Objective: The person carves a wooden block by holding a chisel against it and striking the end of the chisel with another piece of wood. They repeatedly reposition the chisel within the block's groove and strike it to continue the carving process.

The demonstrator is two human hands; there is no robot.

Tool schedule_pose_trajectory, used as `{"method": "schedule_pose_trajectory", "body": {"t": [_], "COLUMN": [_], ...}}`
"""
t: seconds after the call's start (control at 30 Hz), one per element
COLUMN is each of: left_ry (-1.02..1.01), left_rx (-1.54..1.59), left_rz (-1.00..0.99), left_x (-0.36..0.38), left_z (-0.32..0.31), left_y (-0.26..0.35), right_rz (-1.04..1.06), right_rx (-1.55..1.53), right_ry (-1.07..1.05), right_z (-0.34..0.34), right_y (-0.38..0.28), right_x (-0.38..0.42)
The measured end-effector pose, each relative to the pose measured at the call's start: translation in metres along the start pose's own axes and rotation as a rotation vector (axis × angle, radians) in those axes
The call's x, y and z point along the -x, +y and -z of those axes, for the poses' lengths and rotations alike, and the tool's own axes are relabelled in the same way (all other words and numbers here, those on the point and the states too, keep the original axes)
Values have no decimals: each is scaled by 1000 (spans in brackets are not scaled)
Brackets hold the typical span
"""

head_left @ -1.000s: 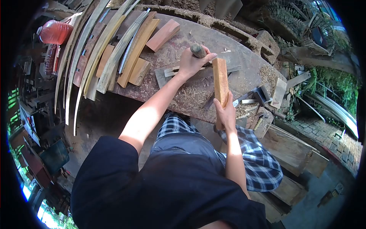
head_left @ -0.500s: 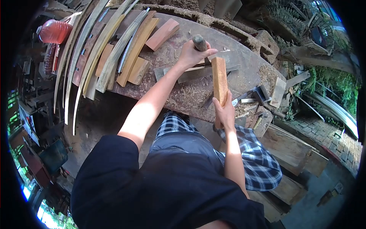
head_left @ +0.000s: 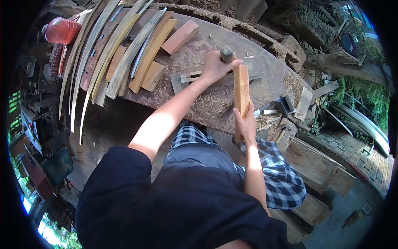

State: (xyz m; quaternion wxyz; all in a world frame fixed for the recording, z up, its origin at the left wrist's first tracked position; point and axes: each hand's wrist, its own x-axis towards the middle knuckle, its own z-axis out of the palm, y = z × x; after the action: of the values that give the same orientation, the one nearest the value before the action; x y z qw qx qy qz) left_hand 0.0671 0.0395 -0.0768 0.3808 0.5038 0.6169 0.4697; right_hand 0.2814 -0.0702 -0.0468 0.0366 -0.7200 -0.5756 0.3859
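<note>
Bar (head_left: 241, 87) held over the bench's (head_left: 265, 54) near edge, its far end close to the left hand (head_left: 216, 66). Right hand (head_left: 245, 124) clasps it low – we judge that this leaves the far length free. Left hand is wrapped round a handle (head_left: 226, 54), butt bare above the fist, presumably to keep it exposed; we cannot see its lower end. Board (head_left: 255, 75) lies beneath, flat for support, we think. Shavings (head_left: 211, 103) nearby. Farther left – curved strips (head_left: 127, 60) side by side, perhaps to save room.
</note>
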Motion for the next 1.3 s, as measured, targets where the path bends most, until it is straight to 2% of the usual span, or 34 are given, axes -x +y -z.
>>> {"method": "schedule_pose_trajectory", "body": {"t": [0.03,0.1,0.17,0.23,0.3,0.37,0.43,0.5,0.53,0.57,0.63,0.67,0.77,0.83,0.9,0.93,0.97,1.03,1.07,1.1,1.17,1.2,1.23,1.3], "left_ry": [63,65,97,76,137,129,85,74,55,40,13,54,101,99,-33,1,13,138,131,128,-1,-53,-57,30], "left_rx": [-8,-48,-52,-36,-169,-214,-189,-221,-254,-289,-287,-343,-436,-447,-317,-342,-345,-382,-362,-367,-305,-353,-348,-157], "left_rz": [-73,-23,-21,6,-114,-114,-138,-162,-188,-215,-236,-264,-263,-264,-218,-257,-255,-330,-308,-314,-193,-206,-222,-273], "left_x": [3,10,15,20,25,28,33,35,37,37,41,39,43,42,43,46,40,44,45,46,48,51,47,47], "left_z": [-9,-18,-22,-28,-34,-43,-47,-53,-56,-58,-62,-67,-73,-75,-70,-67,-68,-75,-72,-68,-62,-61,-58,-47], "left_y": [-3,11,25,29,34,31,36,33,32,30,25,22,16,19,18,18,15,10,11,12,16,15,14,11], "right_rz": [6,126,59,44,166,329,556,798,626,375,458,411,538,634,277,421,381,448,595,588,145,344,342,336], "right_rx": [0,-126,-392,-514,-506,-396,-672,-255,-269,22,142,112,-356,-210,186,177,108,-127,-232,-315,-56,146,144,-187], "right_ry": [0,62,-14,67,212,452,451,609,425,213,242,258,417,496,206,218,198,338,401,436,82,154,171,206], "right_z": [-2,-5,6,24,61,90,102,100,94,98,93,95,90,82,83,88,89,82,77,70,76,75,77,76], "right_y": [2,10,6,-10,-51,-63,-92,-84,-79,-78,-71,-78,-87,-71,-76,-71,-78,-78,-78,-82,-96,-76,-72,-66], "right_x": [-1,-3,-5,-3,13,22,41,38,42,44,44,52,60,51,47,47,51,56,52,54,54,47,43,38]}}
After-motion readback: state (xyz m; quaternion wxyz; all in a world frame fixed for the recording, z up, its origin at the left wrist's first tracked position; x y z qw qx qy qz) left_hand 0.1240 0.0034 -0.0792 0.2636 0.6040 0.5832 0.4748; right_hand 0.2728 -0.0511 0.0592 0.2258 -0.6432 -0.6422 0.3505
